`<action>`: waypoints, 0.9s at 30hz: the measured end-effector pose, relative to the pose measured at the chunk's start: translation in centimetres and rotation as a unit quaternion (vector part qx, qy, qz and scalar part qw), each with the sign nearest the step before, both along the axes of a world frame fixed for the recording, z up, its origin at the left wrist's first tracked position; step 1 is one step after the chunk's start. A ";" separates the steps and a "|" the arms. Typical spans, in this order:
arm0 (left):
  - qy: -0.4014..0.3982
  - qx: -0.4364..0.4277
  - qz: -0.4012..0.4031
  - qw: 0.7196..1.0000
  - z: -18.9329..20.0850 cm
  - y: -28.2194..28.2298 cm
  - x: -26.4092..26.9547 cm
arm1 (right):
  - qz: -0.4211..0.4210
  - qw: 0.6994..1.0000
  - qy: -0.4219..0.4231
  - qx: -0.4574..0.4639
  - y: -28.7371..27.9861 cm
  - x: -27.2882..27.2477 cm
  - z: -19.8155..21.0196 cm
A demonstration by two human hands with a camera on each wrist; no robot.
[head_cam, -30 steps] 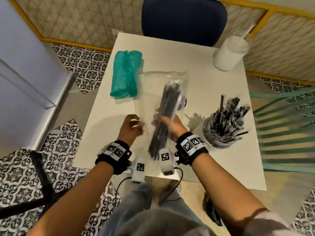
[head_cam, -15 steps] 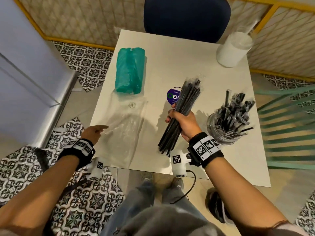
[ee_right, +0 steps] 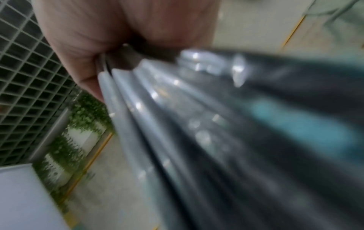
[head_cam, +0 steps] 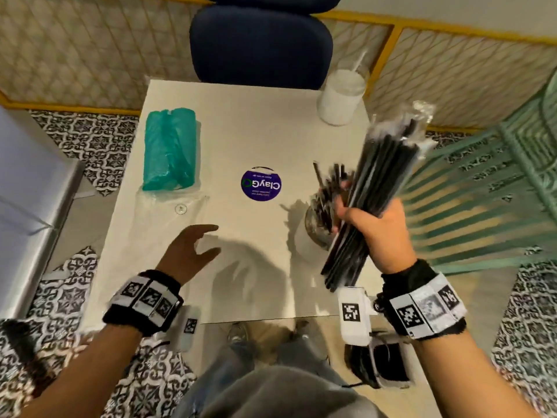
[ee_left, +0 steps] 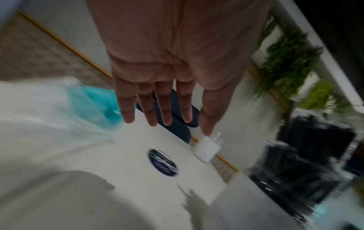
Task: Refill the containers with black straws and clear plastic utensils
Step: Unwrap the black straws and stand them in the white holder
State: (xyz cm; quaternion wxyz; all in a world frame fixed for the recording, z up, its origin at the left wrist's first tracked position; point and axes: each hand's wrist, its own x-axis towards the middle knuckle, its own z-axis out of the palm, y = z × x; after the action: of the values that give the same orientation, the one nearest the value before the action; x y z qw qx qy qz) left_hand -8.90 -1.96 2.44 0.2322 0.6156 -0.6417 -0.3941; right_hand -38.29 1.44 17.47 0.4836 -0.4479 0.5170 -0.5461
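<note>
My right hand [head_cam: 366,218] grips a thick bundle of wrapped black straws [head_cam: 381,188] around its lower half, tilted up to the right above the table's right side. The bundle fills the right wrist view as blurred black straws [ee_right: 216,132]. Just behind the hand stands a clear jar [head_cam: 316,227] holding several black straws, partly hidden. My left hand [head_cam: 193,245] hovers over the table's near left with fingers straight and holds nothing; the left wrist view shows the left hand's fingers [ee_left: 159,105] spread. An empty clear bag [head_cam: 168,218] lies flat at the left.
A white table [head_cam: 256,131] carries a teal bag roll [head_cam: 168,149], a round purple sticker [head_cam: 261,184] and a white container [head_cam: 340,98] at the far right. A dark blue chair [head_cam: 260,43] stands behind, a green chair [head_cam: 482,191] to the right.
The right hand pulled the straw bundle out of the clear bag and carried it up and right to the jar. The left hand let the bag go and moved toward the table's middle.
</note>
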 end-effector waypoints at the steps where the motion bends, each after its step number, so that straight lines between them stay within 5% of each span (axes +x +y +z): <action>1: 0.034 0.010 -0.027 0.999 0.3 -0.2 -2.9 | -0.042 0.999 0.009 -0.018 0.3 -1.8 0.3; 5: 0.119 -0.016 -0.143 0.982 0.6 -0.9 -12.8 | -0.174 0.981 0.087 -0.027 -0.5 -7.9 -0.6; 8: 0.189 -0.007 -0.159 0.969 1.3 -1.2 -18.2 | -0.192 0.968 0.162 -0.021 -2.4 -10.1 -2.2; 15: 0.290 0.030 -0.036 0.956 0.4 -1.0 -23.0 | -0.095 0.994 0.061 -0.006 -6.0 -6.7 -4.2; 19: 0.285 0.052 -0.012 0.957 0.2 -1.0 -22.6 | -0.072 0.992 0.099 -0.022 -6.2 -5.9 -6.2; 23: 0.382 0.178 0.021 0.907 1.3 -1.0 -22.7 | -0.038 0.983 0.181 0.017 -5.1 -7.6 -10.7; 27: 0.498 0.269 0.063 0.822 2.2 -1.6 -23.3 | 0.018 0.897 0.442 -0.021 -5.3 -9.1 -11.9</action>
State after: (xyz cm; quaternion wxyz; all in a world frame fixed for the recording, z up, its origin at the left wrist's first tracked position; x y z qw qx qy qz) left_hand -32.25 -3.52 4.66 0.3699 0.4128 -0.2673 -0.7882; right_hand -47.37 -3.85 5.53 0.2060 -0.6623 0.6578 -0.2936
